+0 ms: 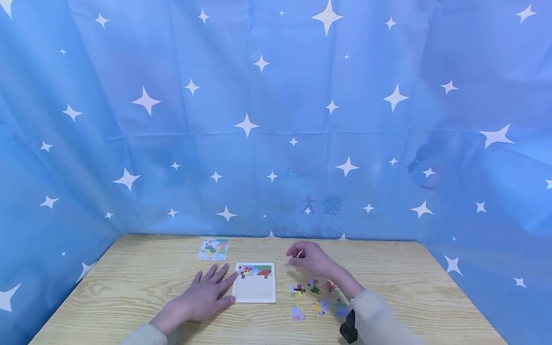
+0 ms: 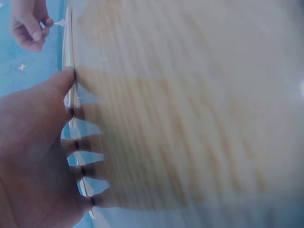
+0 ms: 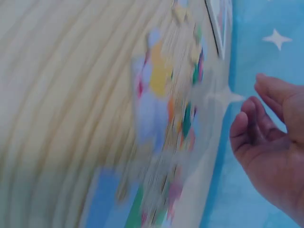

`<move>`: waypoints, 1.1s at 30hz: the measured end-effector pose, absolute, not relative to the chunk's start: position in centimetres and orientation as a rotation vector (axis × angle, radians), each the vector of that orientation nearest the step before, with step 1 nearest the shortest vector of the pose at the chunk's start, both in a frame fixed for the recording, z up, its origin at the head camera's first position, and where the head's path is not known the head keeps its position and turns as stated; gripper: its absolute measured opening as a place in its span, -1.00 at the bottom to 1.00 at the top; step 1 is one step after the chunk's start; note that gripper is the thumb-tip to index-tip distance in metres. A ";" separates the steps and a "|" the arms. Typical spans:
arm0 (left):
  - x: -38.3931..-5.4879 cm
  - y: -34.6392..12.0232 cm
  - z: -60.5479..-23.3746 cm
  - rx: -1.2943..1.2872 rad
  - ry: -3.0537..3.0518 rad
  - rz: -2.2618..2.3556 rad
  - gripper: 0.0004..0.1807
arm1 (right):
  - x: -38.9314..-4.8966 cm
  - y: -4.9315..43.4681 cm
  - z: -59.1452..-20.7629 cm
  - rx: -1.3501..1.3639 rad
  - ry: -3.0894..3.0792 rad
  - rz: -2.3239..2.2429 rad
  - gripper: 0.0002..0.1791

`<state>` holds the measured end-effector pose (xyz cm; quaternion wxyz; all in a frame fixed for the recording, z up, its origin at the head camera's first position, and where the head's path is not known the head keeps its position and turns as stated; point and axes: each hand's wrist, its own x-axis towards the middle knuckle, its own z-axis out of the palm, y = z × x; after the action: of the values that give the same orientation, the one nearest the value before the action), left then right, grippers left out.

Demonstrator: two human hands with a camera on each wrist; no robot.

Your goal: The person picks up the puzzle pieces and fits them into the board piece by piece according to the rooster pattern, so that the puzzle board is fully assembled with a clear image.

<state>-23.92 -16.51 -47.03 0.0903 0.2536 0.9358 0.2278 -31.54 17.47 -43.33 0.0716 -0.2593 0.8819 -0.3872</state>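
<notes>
A square white puzzle tray (image 1: 254, 291) lies on the table, a strip of coloured picture pieces (image 1: 255, 271) along its top. At its left side my left hand (image 1: 202, 294) rests with spread, straight fingers, the index finger and thumb reaching its edge. To the right of the tray, my right hand (image 1: 311, 258) hovers over the table, its fingers loosely bent; I see nothing between them in the right wrist view, where the hand (image 3: 275, 137) shows from the palm side. Loose puzzle pieces (image 1: 297, 314) lie scattered below that hand, blurred in the right wrist view.
A small picture card (image 1: 213, 249) lies near the far edge of the wooden table (image 1: 142, 273), left of the tray. Blue cloth (image 1: 293, 158) with white stars hangs behind and along both sides. A black device (image 1: 349, 328) sits at the right wrist.
</notes>
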 end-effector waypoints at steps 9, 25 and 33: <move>-23.2 -15.9 -45.4 0.743 2.767 0.642 -0.26 | -30.3 20.0 -43.6 -0.775 2.578 -1.157 -0.82; -23.8 -16.3 -46.6 0.745 2.767 0.678 -0.24 | -28.2 19.9 -44.2 -0.764 2.483 -1.142 -0.74; -23.8 -16.4 -47.0 0.776 2.766 0.702 -0.22 | -28.0 19.9 -44.8 -0.777 2.496 -1.106 -0.73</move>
<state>-23.84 -16.43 -47.00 0.0920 0.2612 0.9314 0.2364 -27.97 19.90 -44.78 0.1510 -0.2707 0.8692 -0.3852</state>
